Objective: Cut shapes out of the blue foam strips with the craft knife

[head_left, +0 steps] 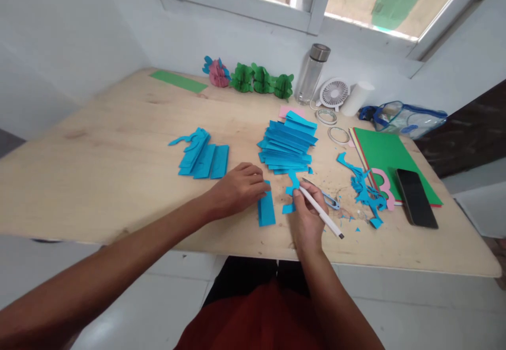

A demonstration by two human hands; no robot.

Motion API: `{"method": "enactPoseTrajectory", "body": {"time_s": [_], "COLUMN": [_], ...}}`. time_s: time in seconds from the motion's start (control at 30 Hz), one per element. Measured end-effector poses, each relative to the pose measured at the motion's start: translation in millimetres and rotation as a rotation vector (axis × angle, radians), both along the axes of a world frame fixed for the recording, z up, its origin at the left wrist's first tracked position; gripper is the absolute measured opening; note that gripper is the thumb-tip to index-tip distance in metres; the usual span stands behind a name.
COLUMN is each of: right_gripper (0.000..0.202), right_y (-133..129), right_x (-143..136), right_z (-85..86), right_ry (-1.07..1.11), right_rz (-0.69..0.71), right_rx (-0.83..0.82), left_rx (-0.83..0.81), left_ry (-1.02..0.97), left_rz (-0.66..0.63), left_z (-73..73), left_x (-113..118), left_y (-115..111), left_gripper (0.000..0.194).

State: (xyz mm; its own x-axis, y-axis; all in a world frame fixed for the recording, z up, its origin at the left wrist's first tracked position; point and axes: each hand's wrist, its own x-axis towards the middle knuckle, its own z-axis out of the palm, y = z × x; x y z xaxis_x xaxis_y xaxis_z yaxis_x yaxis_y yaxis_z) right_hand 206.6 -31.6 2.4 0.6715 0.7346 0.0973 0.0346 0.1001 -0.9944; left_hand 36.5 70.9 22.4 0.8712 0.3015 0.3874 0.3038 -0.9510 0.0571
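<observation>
My left hand [240,189] is curled, its fingertips at the upper left edge of a folded blue paper [267,210] on the table; its thumb is hidden. In my right hand [310,221] lies a white pen [322,213], its dark end pointing down and right. The right fingertips also pinch a curvy blue paper cutout [293,182], with another part showing below it. Beyond the hands is a fanned stack of folded blue papers [288,142]. A smaller group of folded blue papers [203,160] lies left, topped by a curled scrap.
A blue-handled cutter [331,201] and blue scraps [366,189] lie right, near a phone [416,197] on green paper [385,155]. Along the wall stand green paper figures [261,79], a glass bottle [312,76] and a small fan [334,94]. Tape rolls [339,135] lie in front.
</observation>
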Motion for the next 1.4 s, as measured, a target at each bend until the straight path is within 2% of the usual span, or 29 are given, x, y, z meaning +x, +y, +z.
{"method": "enactPoseTrajectory", "body": {"time_s": [0.1,0.2,0.4,0.5,0.6,0.7,0.8,0.83,0.9,1.0,1.07,1.17,1.23,1.33,1.4], "right_gripper": [0.024,0.021,0.023,0.026,0.027,0.029,0.029,0.028,0.026,0.023,0.021,0.019,0.018,0.019,0.019], "right_y": [0.4,0.9,1.0,0.4,-0.1,-0.6,-1.4,-1.6,-1.8,-1.4,-1.0,-0.5,-0.3,0.1,0.7], "right_x": [0.8,0.7,0.6,0.6,0.6,0.8,0.6,0.5,0.0,-0.6,-0.9,-1.4,-1.7,-2.4,-3.2], "right_z": [-1.0,-1.3,-3.7,-4.4,-4.4,-3.9,-3.0,-2.6,-1.7,-0.8,-0.3,0.9,1.7,2.5,3.2], "right_ry": [0.025,0.032,0.049,0.072,0.088,0.105,0.106,0.106,0.105,0.073,0.046,0.038,0.035,0.022,0.011], "right_rz": [0.006,0.01,0.008,0.01,-0.01,-0.033,-0.04,-0.036,-0.021,-0.003,0.008,0.034,0.049,0.055,0.051], "right_rx": [0.021,0.035,0.041,0.039,0.029,0.017,0.015,0.015,0.021,0.035,0.038,0.037,0.029,0.01,-0.006], "left_rx": [0.001,-0.017,-0.122,-0.185,-0.273,-0.359,-0.449,-0.548,-0.66,-0.694,-0.61,-0.384,-0.249,-0.14,-0.135], "left_ry": [0.223,0.35,0.392,0.39,0.377,0.317,0.237,0.132,-0.026,-0.119,-0.154,-0.204,-0.185,-0.147,-0.101], "left_rz": [-0.057,-0.07,-0.065,-0.018,0.082,0.271,0.455,0.572,0.687,0.651,0.609,0.485,0.356,0.164,0.118], "left_z": [4.0,9.0,20.3,22.9,25.5,25.2,18.4,15.0,8.7,3.1,1.7,-1.0,-4.8,-13.2,-18.6], "left_x": [8.5,15.7,36.1,38.1,27.0,9.4,-2.0,-3.5,-4.4,-6.7,-12.1,-24.3,-31.7,-36.9,-36.6], "left_y": [7.0,8.5,12.5,17.2,17.6,6.5,-18.4,-28.8,-49.4,-71.2,-74.7,-64.8,-53.2,-39.0,-35.2], "left_gripper": [0.022,0.021,0.015,0.013,0.01,0.004,0.02,0.024,0.027,0.031,0.03,0.03,0.031,0.028,0.024]}}
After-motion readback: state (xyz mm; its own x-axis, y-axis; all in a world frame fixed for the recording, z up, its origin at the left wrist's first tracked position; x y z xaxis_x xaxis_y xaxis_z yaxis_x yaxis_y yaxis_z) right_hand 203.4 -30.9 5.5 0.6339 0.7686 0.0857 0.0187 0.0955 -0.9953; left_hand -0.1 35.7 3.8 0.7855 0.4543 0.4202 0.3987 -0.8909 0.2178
